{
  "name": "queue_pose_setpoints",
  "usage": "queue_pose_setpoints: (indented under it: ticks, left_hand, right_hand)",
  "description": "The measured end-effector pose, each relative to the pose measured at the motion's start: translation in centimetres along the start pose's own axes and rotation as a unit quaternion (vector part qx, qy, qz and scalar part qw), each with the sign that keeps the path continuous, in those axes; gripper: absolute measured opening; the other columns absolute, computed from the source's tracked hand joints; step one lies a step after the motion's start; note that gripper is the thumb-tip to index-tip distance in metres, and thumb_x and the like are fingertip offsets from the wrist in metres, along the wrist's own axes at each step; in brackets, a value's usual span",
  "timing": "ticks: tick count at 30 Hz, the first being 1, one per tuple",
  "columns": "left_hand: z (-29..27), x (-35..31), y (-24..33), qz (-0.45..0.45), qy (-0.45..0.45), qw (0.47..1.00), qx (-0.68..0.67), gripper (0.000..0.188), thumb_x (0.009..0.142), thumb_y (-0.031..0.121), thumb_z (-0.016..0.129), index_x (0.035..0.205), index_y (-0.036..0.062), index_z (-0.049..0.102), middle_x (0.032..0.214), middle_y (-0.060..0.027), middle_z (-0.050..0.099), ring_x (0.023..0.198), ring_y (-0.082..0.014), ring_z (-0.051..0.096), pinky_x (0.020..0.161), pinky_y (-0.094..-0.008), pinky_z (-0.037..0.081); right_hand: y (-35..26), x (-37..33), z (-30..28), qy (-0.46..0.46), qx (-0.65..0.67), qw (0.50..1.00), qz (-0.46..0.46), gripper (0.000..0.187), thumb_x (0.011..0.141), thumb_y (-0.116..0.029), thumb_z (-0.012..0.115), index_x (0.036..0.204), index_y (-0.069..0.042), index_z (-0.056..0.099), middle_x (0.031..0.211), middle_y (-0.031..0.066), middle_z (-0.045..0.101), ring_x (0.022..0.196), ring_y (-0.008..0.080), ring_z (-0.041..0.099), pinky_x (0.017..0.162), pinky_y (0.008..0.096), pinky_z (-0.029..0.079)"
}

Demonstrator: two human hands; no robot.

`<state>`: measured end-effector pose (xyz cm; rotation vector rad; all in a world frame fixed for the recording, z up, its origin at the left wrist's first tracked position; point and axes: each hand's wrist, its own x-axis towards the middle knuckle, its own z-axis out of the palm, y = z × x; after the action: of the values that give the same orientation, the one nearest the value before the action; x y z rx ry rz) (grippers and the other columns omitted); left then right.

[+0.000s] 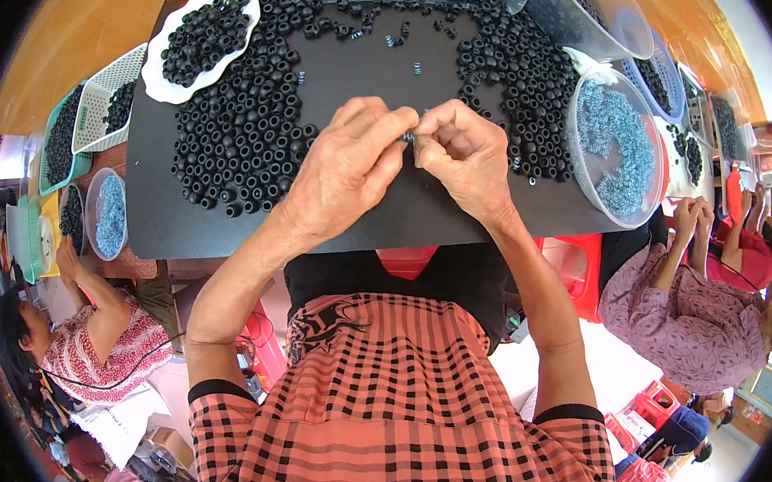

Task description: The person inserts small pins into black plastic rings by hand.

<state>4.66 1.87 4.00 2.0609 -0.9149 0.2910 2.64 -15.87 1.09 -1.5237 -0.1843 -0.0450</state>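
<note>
My left hand (342,166) and my right hand (468,157) meet above the near middle of the dark table. Both are closed in a pinch, fingertips almost touching. Between them a small blue coil spring (408,137) shows; the fingers cover most of it. Black ring-like plastic parts (240,146) with round holes lie spread beside my left hand. More black parts (526,99) lie beyond my right hand. A few loose springs (417,68) rest on the table beyond my fingers. Close to my right hand stands a clear round tub (617,208) of blue springs (628,168).
A scalloped white plate (154,81) with black parts stands at the far left. A clear bin (589,31) occupies the far right corner. Co-workers sit left (101,346) and right (685,316), with baskets (93,135) and another spring tub (92,220) by the left one.
</note>
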Motion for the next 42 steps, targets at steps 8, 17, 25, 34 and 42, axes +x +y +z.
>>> queue_pose_setpoints:
  ticks: [8,17,25,34,42]
  left_hand:
    - [0.4,-0.7,0.0,-0.079,0.0,0.991,-0.105,0.017,0.083,-0.002,0.06,0.101,-0.0017,0.059,0.091,-0.0126,0.065,0.081,-0.021,0.065,0.069,-0.03,0.05]
    - [0.1,-0.9,-0.3,-0.172,-0.03,0.963,-0.203,0.009,0.088,0.004,0.057,0.095,-0.0004,0.058,0.072,-0.008,0.062,0.063,-0.0111,0.054,0.057,-0.0263,0.043]
    - [-0.4,-0.9,-0.1,-0.154,-0.076,0.967,-0.19,0.014,0.087,0.001,0.057,0.1,0.001,0.056,0.074,-0.0095,0.062,0.064,-0.0155,0.056,0.06,-0.0295,0.045]
    - [-0.5,-1.1,-1.1,0.047,-0.062,0.997,0.021,0.026,0.081,-0.002,0.061,0.107,-0.0007,0.057,0.091,-0.0149,0.061,0.084,-0.0324,0.061,0.071,-0.0375,0.05]
    - [-0.9,-1.0,-0.2,-0.101,-0.095,0.97,-0.201,0.012,0.092,0.008,0.053,0.095,-0.0036,0.057,0.078,-0.0136,0.06,0.068,-0.0256,0.06,0.064,-0.036,0.048]
  right_hand:
    - [0.1,-0.1,-0.1,-0.021,0.005,1.0,0.011,0.011,0.081,0.006,0.061,0.088,-0.002,0.059,0.074,-0.0052,0.058,0.066,-0.0007,0.051,0.056,0.0156,0.041]
    - [-0.1,-0.3,0.5,-0.017,0.016,1.0,-0.009,0.01,0.082,0.005,0.061,0.089,-0.002,0.059,0.076,-0.0039,0.059,0.068,0.0006,0.053,0.057,0.0161,0.043]
    - [-0.1,-0.3,0.0,-0.042,0.026,0.999,0.022,0.01,0.081,0.005,0.059,0.088,-0.003,0.058,0.076,-0.0026,0.059,0.066,0.0016,0.055,0.056,0.0169,0.044]
    - [-0.1,-0.2,-0.2,-0.07,0.07,0.995,0.031,0.008,0.081,0.004,0.058,0.088,0.0,0.058,0.076,0.0002,0.06,0.064,0.0057,0.058,0.058,0.0197,0.049]
    - [0.3,-0.6,0.3,-0.045,0.02,0.999,-0.01,0.01,0.081,0.005,0.06,0.088,-0.001,0.059,0.075,-0.0014,0.06,0.067,0.0028,0.056,0.057,0.0176,0.045]
